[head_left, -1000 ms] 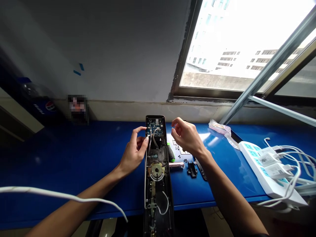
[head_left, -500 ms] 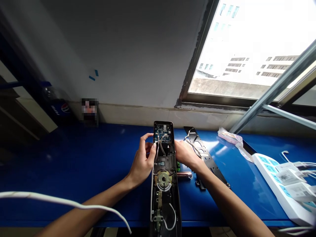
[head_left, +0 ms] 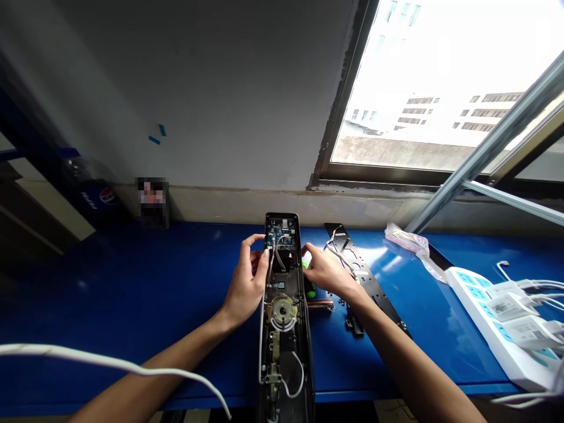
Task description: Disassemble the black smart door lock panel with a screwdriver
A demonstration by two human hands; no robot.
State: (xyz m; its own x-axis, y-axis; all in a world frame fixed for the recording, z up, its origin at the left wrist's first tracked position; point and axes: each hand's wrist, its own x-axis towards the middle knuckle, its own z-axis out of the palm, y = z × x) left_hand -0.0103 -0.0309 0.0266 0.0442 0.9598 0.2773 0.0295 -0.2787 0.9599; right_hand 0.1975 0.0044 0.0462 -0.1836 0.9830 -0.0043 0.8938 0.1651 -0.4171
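A long black door lock (head_left: 282, 285), its inside facing me, stands in the middle at the front of the table. It shows a blue circuit board, white wires and a round metal spindle part. My left hand (head_left: 247, 281) grips its upper left edge between thumb and fingers. My right hand (head_left: 325, 270) is at the upper right edge with bent fingers, index finger and thumb against the housing. Behind that hand, a green and black object (head_left: 311, 289) is partly hidden. A black back plate (head_left: 365, 270) with a cable lies to the right, partly under my right forearm.
A white power strip (head_left: 489, 329) full of plugs sits at the right. Beside it lies a clear plastic packet (head_left: 408, 239). A metal bar (head_left: 480, 153) slants before the window. A Pepsi bottle (head_left: 99, 197) stands far left. A loose white cable (head_left: 132, 367) crosses the lower left.
The view has shifted slightly, so most things sit further left. My right hand has drawn back a little from behind the lock's edge, so its fingers now show. My left hand keeps its grip.
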